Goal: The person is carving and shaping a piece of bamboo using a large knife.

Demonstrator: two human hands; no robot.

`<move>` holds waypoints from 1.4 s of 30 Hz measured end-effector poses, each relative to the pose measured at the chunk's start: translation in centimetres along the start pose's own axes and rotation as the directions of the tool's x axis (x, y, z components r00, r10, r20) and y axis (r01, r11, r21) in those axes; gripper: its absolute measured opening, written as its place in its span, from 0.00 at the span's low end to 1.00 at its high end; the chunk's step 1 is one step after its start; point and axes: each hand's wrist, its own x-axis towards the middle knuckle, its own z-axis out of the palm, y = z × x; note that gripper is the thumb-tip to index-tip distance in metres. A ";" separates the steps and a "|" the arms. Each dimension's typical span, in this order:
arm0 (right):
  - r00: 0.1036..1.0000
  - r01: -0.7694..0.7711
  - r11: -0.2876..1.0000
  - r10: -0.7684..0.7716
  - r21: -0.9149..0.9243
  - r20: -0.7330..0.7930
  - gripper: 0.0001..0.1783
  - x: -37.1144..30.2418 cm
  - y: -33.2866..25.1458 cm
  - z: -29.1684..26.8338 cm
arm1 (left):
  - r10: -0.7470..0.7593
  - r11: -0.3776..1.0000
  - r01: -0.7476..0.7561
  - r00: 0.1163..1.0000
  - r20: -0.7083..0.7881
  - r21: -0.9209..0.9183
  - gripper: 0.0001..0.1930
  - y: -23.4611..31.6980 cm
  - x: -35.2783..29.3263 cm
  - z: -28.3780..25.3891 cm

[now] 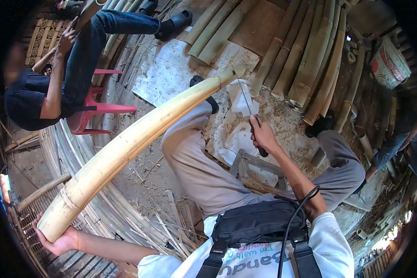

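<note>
A thick pale bamboo pole (129,143), its skin mostly yellow, slants from the lower left up to the top middle. At its near end my left hand (65,241) cups the pole from below, fingers curled round the end. My right hand (263,135) is closed round the dark handle of a knife (246,98). The thin blade points up and away, and its tip meets the pole's greener far end. Whether the blade cuts in or only rests there I cannot tell. My legs (194,162) are spread under the pole.
Several green bamboo poles (305,60) lie at the top right, near a white bucket (390,65). A small wooden stool (257,167) stands between my legs. Another person (37,97) sits on a pink plastic chair (90,111) at left. Split bamboo strips (111,204) cover the left floor.
</note>
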 end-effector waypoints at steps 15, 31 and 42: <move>0.945 0.259 0.962 -0.235 -0.083 0.226 0.37 -1.1 0.2 4.1 | -0.130 0.988 0.124 0.990 0.059 0.092 0.20 -2.3 2.7 -1.5; 0.879 0.431 0.889 -0.376 -0.152 0.292 0.38 -2.3 1.0 2.7 | 0.043 0.940 0.064 0.952 0.302 -0.335 0.20 -2.1 3.0 -2.1; 0.989 -0.145 0.971 0.137 0.192 0.058 0.35 3.5 5.9 -3.4 | 0.080 0.984 0.008 0.874 0.479 -0.178 0.31 -1.3 2.0 -1.8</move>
